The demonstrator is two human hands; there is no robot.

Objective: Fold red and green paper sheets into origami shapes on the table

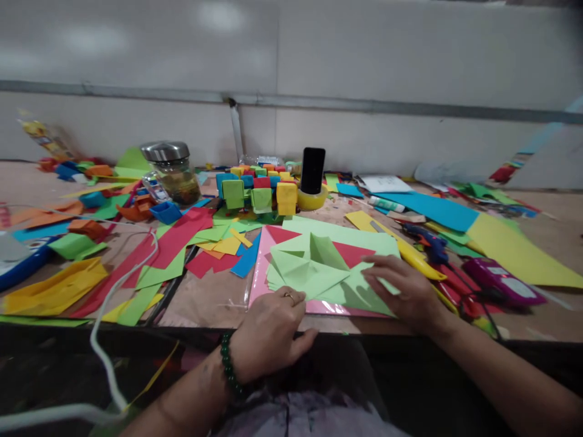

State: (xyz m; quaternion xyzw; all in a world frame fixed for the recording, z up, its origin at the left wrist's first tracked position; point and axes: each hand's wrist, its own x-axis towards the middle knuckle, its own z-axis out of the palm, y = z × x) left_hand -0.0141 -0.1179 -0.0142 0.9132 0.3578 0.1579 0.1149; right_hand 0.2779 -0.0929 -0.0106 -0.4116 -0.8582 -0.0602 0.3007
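A light green folded paper (310, 273) with creases and a raised flap lies in front of me, on top of light green sheets (359, 230). My left hand (268, 331), with a dark green bead bracelet and a ring, presses its curled fingers on the near edge of the folded paper; the fingertips are partly hidden. To the right, my right hand (405, 294) hovers over the sheets with its fingers stretched out, holding nothing. Red paper (353, 254) shows from under the folded piece. Beneath everything is a pink sheet (255, 282) in a clear sleeve.
Small coloured paper boxes (262, 194) stand behind, beside a phone (313, 171) on a yellow tape roll (312, 199). A lidded glass jar (170, 173) stands left. A glue gun (428, 243) and purple device (503, 282) lie right. A white cable (109, 291) crosses the left.
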